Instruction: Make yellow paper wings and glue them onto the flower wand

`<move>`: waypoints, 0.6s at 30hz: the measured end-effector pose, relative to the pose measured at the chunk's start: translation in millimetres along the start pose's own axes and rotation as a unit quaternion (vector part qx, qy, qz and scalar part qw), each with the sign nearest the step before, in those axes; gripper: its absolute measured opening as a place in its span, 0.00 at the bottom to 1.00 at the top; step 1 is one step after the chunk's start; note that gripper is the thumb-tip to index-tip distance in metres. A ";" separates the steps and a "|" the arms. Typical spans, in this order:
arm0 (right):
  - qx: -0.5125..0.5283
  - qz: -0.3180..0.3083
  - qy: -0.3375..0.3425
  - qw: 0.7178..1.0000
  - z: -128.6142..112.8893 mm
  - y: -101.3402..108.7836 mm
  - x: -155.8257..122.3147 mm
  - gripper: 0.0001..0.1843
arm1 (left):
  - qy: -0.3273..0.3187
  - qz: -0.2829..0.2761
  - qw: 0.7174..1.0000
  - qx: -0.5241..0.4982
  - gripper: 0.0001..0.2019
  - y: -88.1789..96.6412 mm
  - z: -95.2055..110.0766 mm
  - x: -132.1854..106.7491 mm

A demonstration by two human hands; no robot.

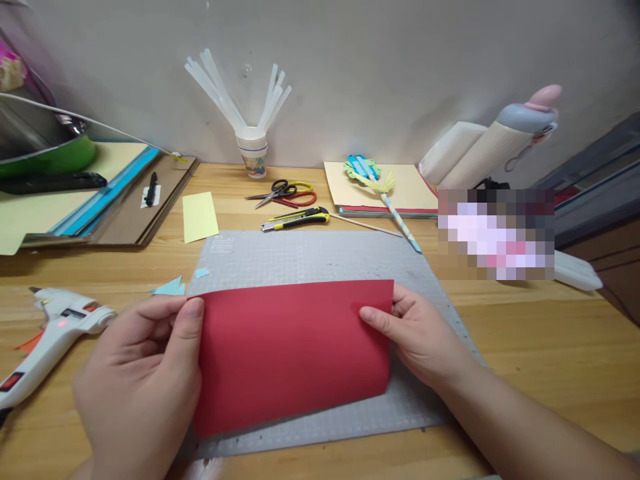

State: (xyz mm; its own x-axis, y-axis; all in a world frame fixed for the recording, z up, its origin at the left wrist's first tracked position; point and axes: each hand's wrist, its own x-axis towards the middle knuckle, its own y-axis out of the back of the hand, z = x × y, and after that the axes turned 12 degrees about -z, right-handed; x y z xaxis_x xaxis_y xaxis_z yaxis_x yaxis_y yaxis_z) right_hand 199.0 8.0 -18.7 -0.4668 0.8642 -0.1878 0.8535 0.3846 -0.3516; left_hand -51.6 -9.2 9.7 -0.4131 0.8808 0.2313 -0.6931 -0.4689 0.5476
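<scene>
A sheet of red paper (295, 347) is stretched between my two hands above a grey cutting mat (280, 257). My left hand (145, 367) pinches its upper left corner, thumb in front and fingers behind. On the opposite side my right hand (425, 333) grips the right edge near the top, its thumb lying on the front face. The paper hides the middle of the mat. Light blue paper scraps (170, 287) lie just beyond my left hand, and a white hot glue gun (55, 340) rests to its left.
Behind the mat lie a yellow-black utility knife (296, 219), scissors (273, 193) and a thin stick (367, 225). A paper flower (395, 213) leans on stacked paper (345, 190). Paper cups (255, 160) with glue sticks stand by the wall. Cardboard (170, 193) and a green-rimmed pot (55, 157) occupy the left.
</scene>
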 end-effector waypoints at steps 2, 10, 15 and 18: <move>-0.001 0.000 0.001 1.000 -0.2 1.0 -0.4 0.13 | 0.002 -0.003 1.000 0.001 0.10 -0.2 0.0 0.2; -0.015 0.015 -0.001 1.000 -0.2 3.3 -1.0 0.09 | -0.005 -0.010 1.000 -0.014 0.09 -2.5 -1.5 -1.3; 0.011 0.020 -0.017 1.000 -5.3 5.7 -0.7 0.13 | 0.037 -0.091 0.995 -0.027 0.09 -1.8 -3.4 3.4; -0.006 0.040 -0.043 0.998 -12.1 15.6 3.6 0.16 | 0.063 -0.273 0.958 -0.062 0.10 -1.4 -10.4 12.2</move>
State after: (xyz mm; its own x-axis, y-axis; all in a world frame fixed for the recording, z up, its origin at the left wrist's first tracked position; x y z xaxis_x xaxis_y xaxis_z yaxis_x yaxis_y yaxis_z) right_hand 213.4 21.0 -13.8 -0.4153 0.8615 -0.2922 0.8911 0.3206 -0.3213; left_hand -61.8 1.4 3.4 -0.0324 0.9856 -0.1660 -0.8878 0.0479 0.4577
